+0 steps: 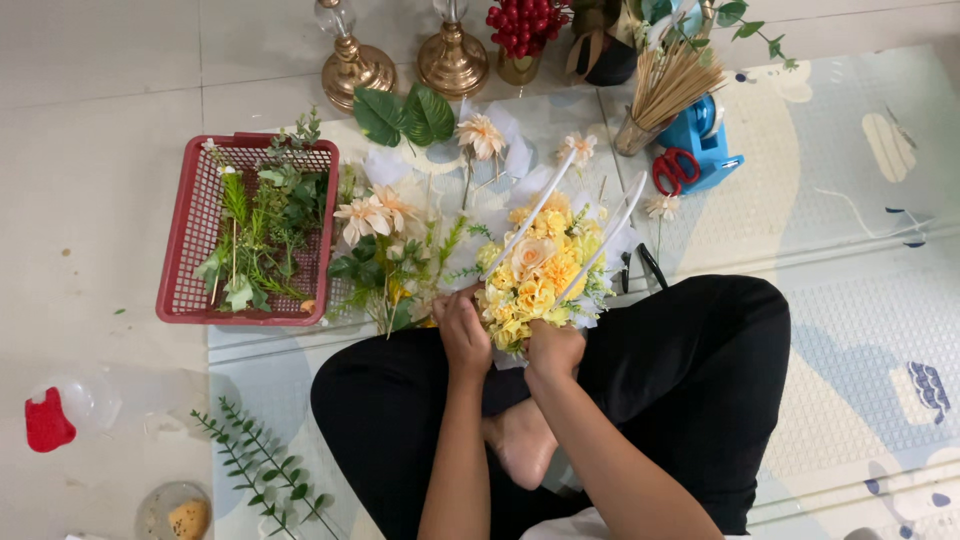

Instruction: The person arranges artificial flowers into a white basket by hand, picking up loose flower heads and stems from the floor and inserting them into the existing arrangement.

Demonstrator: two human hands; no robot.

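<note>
While both my hands — left hand (464,335), right hand (553,348) — close their fingers on the yellow bouquet's (535,270) near base, it seems light, soft, crushable — best held low.

A red plastic mesh basket (185,240) of green sprigs sat at the left. Two brass candlestick bases (405,66) stood at the far edge, beside a cluster of red berries (522,25). A blue tape dispenser (708,135) and red-handled scissors (674,168) lay far right. A leafy green stem (262,465) lay near left.
</note>
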